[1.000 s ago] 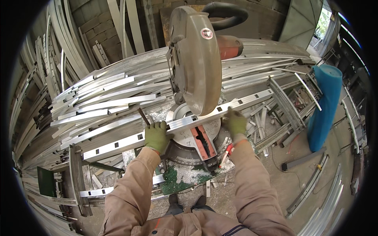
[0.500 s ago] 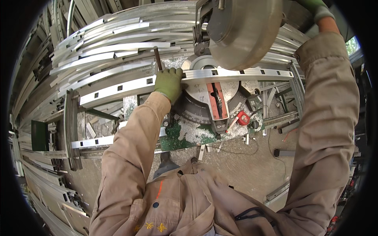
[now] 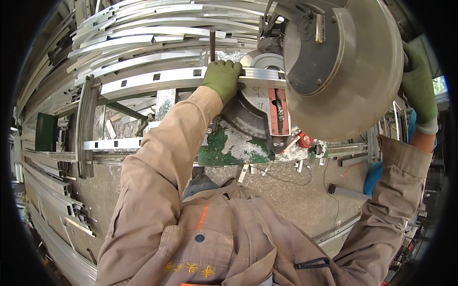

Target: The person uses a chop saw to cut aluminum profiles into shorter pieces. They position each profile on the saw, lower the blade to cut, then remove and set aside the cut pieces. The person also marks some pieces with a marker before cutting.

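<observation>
My left hand (image 3: 222,80), in a green work glove, is closed over a long silver metal profile (image 3: 176,77) with square holes, pressing it down at the saw's table. Beside its fingers an upright brown rod (image 3: 213,45) sticks up. My right hand (image 3: 420,90), in a matching glove, is wrapped round the handle (image 3: 406,61) of a mitre saw; the guard hides some of its fingers. The large grey blade guard (image 3: 367,71) hangs over the profile's right part and covers it. Below the profile lies the saw's round base with a red slotted insert (image 3: 279,112).
Many silver profiles (image 3: 143,40) lie stacked behind and to the left. A red tape measure (image 3: 304,140) sits on the green, chip-strewn bench (image 3: 234,150). A second holed profile (image 3: 114,144) rests on the left stand. A cable (image 3: 291,182) runs over the floor.
My right hand has brought the saw head lower and nearer to me, over the profile's right part. My left hand stays on the profile. The whole view has shifted somewhat.
</observation>
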Available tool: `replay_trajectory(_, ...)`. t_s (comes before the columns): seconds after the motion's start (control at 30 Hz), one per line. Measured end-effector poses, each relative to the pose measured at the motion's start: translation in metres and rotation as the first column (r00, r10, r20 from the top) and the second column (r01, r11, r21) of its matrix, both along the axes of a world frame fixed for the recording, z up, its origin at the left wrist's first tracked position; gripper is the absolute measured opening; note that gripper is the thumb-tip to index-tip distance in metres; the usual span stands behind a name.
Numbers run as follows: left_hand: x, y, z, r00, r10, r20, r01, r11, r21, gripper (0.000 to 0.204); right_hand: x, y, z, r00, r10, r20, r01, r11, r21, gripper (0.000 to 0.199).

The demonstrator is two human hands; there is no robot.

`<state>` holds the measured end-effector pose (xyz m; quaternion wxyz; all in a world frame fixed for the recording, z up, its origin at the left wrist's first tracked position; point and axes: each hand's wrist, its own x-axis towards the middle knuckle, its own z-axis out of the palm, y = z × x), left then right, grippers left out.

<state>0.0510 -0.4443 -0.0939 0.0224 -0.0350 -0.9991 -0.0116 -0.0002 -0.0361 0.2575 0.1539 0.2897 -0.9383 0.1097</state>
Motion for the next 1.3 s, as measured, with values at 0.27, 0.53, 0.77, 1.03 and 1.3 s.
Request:
replay_trajectory(0.27, 0.001, 0.001, 0.001, 1.0, -0.003, -0.018, 0.002, 0.999, -0.038, 0.066, 0.008, 0.01, -0.016, 0.996, -0.058, -0.072, 0.058, 0.998, -0.009, 0.073)
replay_trajectory(0.53, -0.001, -0.002, 0.003, 0.999, -0.01, 0.043, 0.01, 1.0, 0.0, 0.068, 0.018, 0.012, -0.023, 0.994, -0.107, 0.023, 0.108, 0.993, -0.04, 0.069)
replay_trajectory(0.77, 0.0, -0.003, -0.002, 1.0, -0.01, -0.016, 0.01, 1.0, 0.017, 0.063, 0.017, 0.024, -0.031, 0.995, -0.014, 0.099, 0.024, 0.995, -0.099, 0.064)
replay_trajectory(1.03, 0.001, -0.004, -0.005, 0.998, -0.015, -0.066, 0.016, 1.0, 0.025, 0.061, 0.004, 0.042, -0.027, 0.981, -0.107, 0.164, 0.119, 0.991, -0.067, 0.06)
replay_trajectory(1.3, 0.003, -0.001, 0.004, 1.0, 0.003, 0.023, -0.003, 1.0, 0.018, 0.067, -0.013, 0.002, 0.004, 0.995, 0.034, 0.092, -0.017, 0.983, -0.181, 0.04)
